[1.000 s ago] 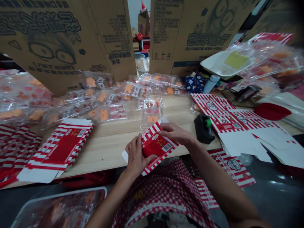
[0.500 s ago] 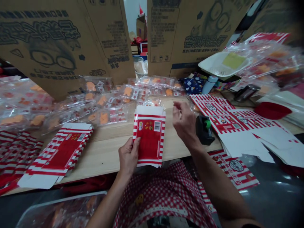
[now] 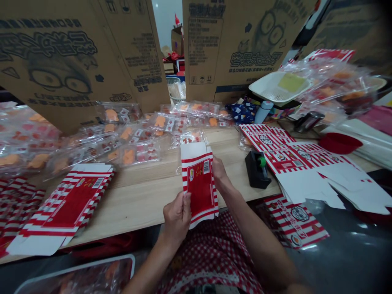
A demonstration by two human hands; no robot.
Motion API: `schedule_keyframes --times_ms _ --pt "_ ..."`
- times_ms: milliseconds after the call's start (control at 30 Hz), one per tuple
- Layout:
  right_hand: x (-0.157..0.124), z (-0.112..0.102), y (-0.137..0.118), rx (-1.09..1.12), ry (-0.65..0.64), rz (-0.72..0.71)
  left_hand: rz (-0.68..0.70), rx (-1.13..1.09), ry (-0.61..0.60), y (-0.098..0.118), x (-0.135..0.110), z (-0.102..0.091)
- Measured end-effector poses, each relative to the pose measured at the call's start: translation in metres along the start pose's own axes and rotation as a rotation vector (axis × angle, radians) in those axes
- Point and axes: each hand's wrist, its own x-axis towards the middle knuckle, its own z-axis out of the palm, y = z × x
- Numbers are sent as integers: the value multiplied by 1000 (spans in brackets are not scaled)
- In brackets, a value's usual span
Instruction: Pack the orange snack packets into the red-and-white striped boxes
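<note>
A red-and-white striped carton is held upright over the table's front edge, its barcode panel facing me. It looks flat, with a white flap standing up at its top. My left hand is closed on its lower left side, thumb across the front. At the upper right edge is my right hand, its fingers hidden behind the carton, so their grip does not show. To the right of that hand stands a black tape dispenser with a green core.
Similar striped cartons lie stacked at left. Clear bags with orange pieces line the back, before large cardboard boxes. Printed carton sheets, a red bowl and a white basket are at right. A plastic tub stands below.
My right hand has come left and down from above the tape dispenser to the carton's right edge. The carton, in my left hand, is now tilted and slightly lower. The view has shifted slightly.
</note>
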Motion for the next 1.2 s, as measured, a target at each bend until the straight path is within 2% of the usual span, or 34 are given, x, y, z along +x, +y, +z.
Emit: schedule_keyframes --times_ms 67,167,233,367,467,567,633,700,767,800,1000,1200 --pt "5 5 2 1 32 29 1 14 30 -1 -2 2" --pt "15 12 1 -61 157 65 -25 37 66 1 -4 7" --pt "23 15 -2 -112 234 63 -76 85 70 1 -4 13" --pt "29 22 -14 -202 297 43 -161 146 59 -9 -6 20" --pt "18 23 -14 -237 332 -80 -180 93 67 -24 -2 11" --pt "-5 21 -4 -213 336 -157 -272 -36 -90 -36 10 -8" --pt "-22 22 6 -229 288 -139 -308 -130 -144 -37 23 -20" --pt "-38 24 15 -268 215 -142 -297 -192 -56 -35 36 -28" --pt "-50 27 21 -277 139 -177 -276 -224 61 -32 45 -30" --pt "-54 27 23 -264 111 -193 -275 -233 81 -31 46 -30" --pt "-66 14 29 -80 -87 -83 -391 -315 71 -32 23 -18" --pt "-74 -7 37 -33 -225 -50 -440 -360 -12 -41 7 -21"
